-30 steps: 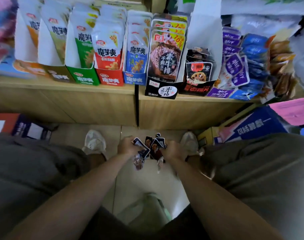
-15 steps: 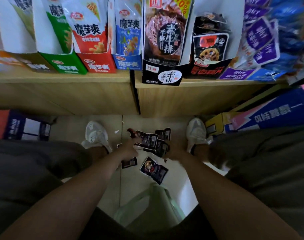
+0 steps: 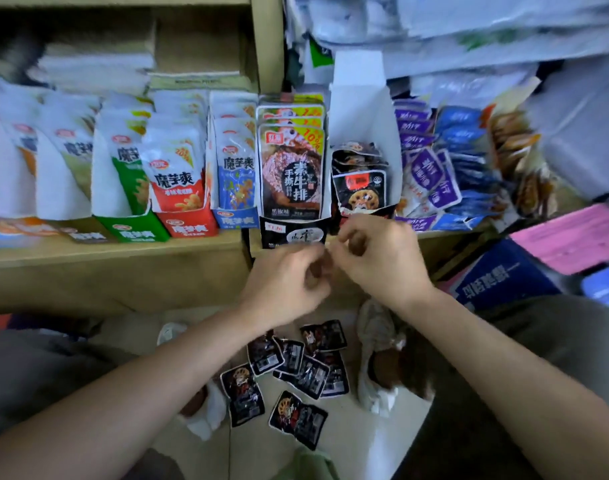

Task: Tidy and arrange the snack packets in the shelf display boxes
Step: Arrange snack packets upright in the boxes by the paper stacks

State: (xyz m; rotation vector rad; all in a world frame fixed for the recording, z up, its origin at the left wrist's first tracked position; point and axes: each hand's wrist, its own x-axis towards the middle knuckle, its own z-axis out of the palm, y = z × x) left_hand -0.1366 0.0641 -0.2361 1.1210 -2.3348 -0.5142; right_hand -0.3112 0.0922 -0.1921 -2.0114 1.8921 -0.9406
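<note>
My bare forearms reach forward and angle inward, bringing my hands close together in front of me. My left hand (image 3: pixel 289 282) is turned back-up, its fingers curled under toward the palm. My right hand (image 3: pixel 382 258) sits just beside it and slightly farther out, its fingers curled too, thumb near the forefinger. Their fingertips almost touch, and both hands are blurred.

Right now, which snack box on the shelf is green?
The green box, just left of the red box. It is the only box with a green front, and it holds packets with green on them.
</note>
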